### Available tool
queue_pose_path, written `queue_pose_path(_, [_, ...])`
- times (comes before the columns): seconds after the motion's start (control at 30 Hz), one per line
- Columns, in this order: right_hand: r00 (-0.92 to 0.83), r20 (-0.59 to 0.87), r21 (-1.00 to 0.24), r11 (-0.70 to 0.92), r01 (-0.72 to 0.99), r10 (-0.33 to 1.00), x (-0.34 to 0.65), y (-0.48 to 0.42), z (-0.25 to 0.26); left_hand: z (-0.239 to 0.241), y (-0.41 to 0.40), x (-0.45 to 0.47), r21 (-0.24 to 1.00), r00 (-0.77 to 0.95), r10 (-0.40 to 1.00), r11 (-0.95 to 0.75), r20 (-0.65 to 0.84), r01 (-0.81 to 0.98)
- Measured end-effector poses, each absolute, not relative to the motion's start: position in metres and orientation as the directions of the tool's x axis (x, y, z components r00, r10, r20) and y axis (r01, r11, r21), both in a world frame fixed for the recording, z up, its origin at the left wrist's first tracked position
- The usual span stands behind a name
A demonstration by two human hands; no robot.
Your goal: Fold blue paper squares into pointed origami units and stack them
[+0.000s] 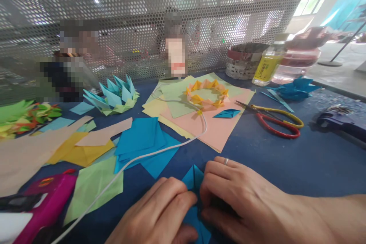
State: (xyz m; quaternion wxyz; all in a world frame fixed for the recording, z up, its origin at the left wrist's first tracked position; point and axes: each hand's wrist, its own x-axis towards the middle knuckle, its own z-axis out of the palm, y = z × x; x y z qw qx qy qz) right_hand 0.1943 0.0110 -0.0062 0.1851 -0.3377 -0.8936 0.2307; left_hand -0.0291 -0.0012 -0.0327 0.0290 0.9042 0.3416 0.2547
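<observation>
A piece of blue origami paper (193, 175) lies on the dark blue tabletop at the bottom middle, its top brought to a point with a crease down the centre. My left hand (160, 213) presses on its left side with the fingers curled together. From the right, my right hand (228, 190), a ring on one finger, grips the other edge with bent fingers. Both hands cover much of the sheet. Just beyond them is a stack of blue paper sheets (140, 137). A small folded blue paper piece (227, 113) rests on pink paper (200, 126).
Scissors (274, 120) lie at right. A white cord (160, 153) crosses the papers. A magenta tool (51, 198) sits at lower left. Behind stand a paper ring (207, 101), a light-blue paper crown (114, 97), a woven basket (244, 61) and a bottle (267, 65), before a perforated metal screen (128, 38).
</observation>
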Motion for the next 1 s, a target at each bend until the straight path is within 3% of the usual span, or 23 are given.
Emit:
queue_pose_path(0.17, [-0.715, 0.119, -0.555, 0.644, 0.527, 0.688, 0.194, 0.012, -0.005, -0.032, 0.001, -0.030, 0.425, 0.616, 0.716, -0.694, 0.327, 0.581])
queue_pose_path(0.27, [-0.721, 0.103, -0.556, 0.640, 0.530, 0.686, 0.192, 0.014, -0.006, -0.030, 0.001, -0.028, 0.476, 0.609, 0.732, -0.671, 0.304, 0.569])
queue_pose_path(0.5, [-0.695, 0.094, -0.538, 0.624, 0.567, 0.712, 0.188, 0.012, -0.005, -0.032, -0.002, -0.025, 0.456, 0.595, 0.739, -0.668, 0.315, 0.588])
queue_pose_path(0.77, [-0.723, 0.065, -0.538, 0.634, 0.555, 0.688, 0.188, 0.018, -0.006, -0.018, 0.009, -0.009, 0.318, 0.553, 0.707, -0.699, 0.440, 0.641])
queue_pose_path(1.0, [-0.693, 0.075, -0.501, 0.628, 0.595, 0.717, 0.189, 0.010, -0.004, -0.027, 0.002, -0.012, 0.333, 0.538, 0.725, -0.681, 0.429, 0.652])
